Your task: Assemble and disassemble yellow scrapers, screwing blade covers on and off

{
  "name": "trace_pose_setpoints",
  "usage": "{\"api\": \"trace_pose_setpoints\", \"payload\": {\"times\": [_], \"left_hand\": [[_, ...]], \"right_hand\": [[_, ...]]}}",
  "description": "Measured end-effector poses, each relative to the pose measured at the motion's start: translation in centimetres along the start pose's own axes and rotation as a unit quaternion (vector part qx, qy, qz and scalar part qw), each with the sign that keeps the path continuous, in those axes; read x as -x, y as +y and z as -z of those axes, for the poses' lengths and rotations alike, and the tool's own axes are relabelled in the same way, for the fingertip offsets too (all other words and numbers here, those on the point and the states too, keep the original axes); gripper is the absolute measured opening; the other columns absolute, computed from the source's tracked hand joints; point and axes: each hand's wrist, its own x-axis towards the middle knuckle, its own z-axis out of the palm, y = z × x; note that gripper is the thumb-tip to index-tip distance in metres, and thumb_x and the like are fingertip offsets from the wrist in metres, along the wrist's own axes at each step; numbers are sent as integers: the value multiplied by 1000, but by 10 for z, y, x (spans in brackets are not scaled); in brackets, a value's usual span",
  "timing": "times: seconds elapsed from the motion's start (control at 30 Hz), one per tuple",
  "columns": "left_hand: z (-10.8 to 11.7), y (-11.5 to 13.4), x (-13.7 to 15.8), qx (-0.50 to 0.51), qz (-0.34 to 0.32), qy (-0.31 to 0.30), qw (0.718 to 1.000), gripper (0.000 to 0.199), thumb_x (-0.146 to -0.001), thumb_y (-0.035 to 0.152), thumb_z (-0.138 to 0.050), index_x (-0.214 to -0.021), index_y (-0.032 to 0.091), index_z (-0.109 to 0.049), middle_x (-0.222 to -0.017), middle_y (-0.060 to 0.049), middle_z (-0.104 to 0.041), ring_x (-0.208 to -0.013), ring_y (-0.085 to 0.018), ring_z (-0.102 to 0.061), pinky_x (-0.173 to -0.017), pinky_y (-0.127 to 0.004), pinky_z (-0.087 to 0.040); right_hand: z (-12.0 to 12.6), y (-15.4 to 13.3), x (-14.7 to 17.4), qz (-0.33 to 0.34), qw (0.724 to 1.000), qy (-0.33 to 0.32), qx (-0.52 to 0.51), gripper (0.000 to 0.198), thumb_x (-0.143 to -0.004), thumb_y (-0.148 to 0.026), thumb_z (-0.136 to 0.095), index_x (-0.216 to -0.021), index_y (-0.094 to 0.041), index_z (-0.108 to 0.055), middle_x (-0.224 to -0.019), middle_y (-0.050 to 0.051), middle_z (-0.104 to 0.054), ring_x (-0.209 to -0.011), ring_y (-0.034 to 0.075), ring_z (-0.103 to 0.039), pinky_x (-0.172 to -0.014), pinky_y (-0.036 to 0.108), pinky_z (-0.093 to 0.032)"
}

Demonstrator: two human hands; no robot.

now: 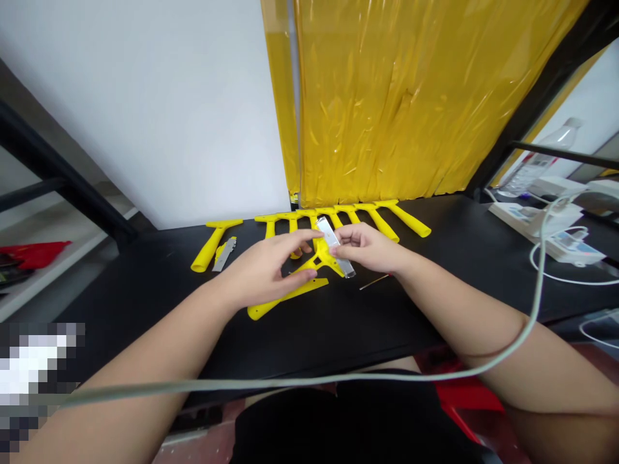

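My right hand pinches a flat silver strip between thumb and fingers, holding it slantwise above the table. My left hand is open, thumb and fingers apart, its index fingertip close to the strip's upper part; whether they touch I cannot tell. Beneath the hands lies a yellow T-shaped plastic handle, partly hidden by them. Another yellow piece lies nearest me, under the left hand. A thin rod rests beside my right wrist.
Several yellow T-shaped handles line the back of the black table. At left are a separate yellow handle and a grey-and-yellow piece. White power strips and a plastic bottle stand right. A pale cable crosses in front.
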Motion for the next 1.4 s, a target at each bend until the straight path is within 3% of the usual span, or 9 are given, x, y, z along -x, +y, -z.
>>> {"api": "trace_pose_setpoints", "payload": {"times": [0.1, 0.37, 0.5, 0.6, 0.67, 0.77, 1.07, 1.27, 1.4], "left_hand": [[-6, 7, 1, -93, -29, -19, 995, 58, -102, 36, -60, -157, 30, -42, -132, -9, -69, -112, -25, -70, -92, -37, -56], [-12, 14, 2, -279, 4, -28, 960, 55, -109, 27, -37, -164, 29, -32, -121, -8, -70, -85, -21, -72, -65, -31, -54], [-4, 10, 2, -287, 53, -13, 956, 54, -109, 32, -38, -163, 30, -36, -124, -9, -72, -84, -22, -73, -69, -33, -56], [4, 3, 1, -268, 108, 7, 957, 55, -108, 33, -40, -163, 30, -38, -139, -8, -68, -98, -27, -75, -80, -39, -59], [8, -3, 0, -252, 129, 18, 959, 56, -107, 34, -39, -163, 30, -38, -150, -8, -62, -112, -29, -73, -89, -42, -60], [11, -10, 0, -230, 136, 19, 964, 56, -107, 34, -38, -163, 28, -38, -157, -6, -57, -124, -30, -69, -99, -45, -58], [5, -18, 0, -222, 151, -6, 963, 55, -105, 37, -42, -160, 32, -44, -151, -5, -62, -123, -31, -69, -99, -47, -58], [2, -16, 0, -216, 153, -40, 964, 56, -105, 37, -42, -161, 36, -42, -149, -4, -64, -123, -29, -70, -100, -44, -56], [0, -17, 0, -221, 151, -54, 962, 56, -105, 37, -42, -160, 36, -43, -148, -4, -65, -117, -30, -72, -97, -45, -57]], "right_hand": [[-5, 1, -1, 0, 1000, 17, -9, 29, -78, -40, -85, -79, -17, -67, -65, -4, -58, -58, 10, -50, -54, 24, -39], [-7, 2, -3, 7, 996, 48, -74, 37, -74, -46, -89, -81, -16, -69, -68, -1, -65, -62, 12, -60, -61, 25, -53], [0, 7, -3, -21, 995, 35, -95, 42, -92, -58, -67, -87, -17, -71, -73, 3, -70, -62, 14, -62, -60, 28, -54], [3, 8, 2, 5, 996, -35, 77, 32, -98, -46, -62, -95, -17, -76, -87, 8, -75, -77, 18, -67, -70, 32, -55], [0, 6, 6, 75, 965, -103, 231, 19, -94, -30, -69, -105, -19, -79, -101, 8, -77, -96, 22, -66, -89, 39, -54], [-11, 3, 10, 153, 917, -157, 333, 29, -92, -20, -70, -120, -22, -77, -119, 8, -76, -113, 25, -60, -105, 45, -47], [-16, -5, 11, 113, 883, -178, 419, 5, -87, -20, -78, -91, -18, -77, -94, 4, -74, -91, 20, -65, -84, 32, -50], [-12, -12, 17, 118, 864, -158, 463, 14, -83, -12, -70, -93, -20, -75, -89, 2, -74, -79, 18, -64, -74, 31, -47], [-9, -14, 20, 99, 883, -154, 433, 19, -77, -7, -66, -89, -20, -74, -81, 0, -70, -73, 15, -61, -69, 28, -45]]}}
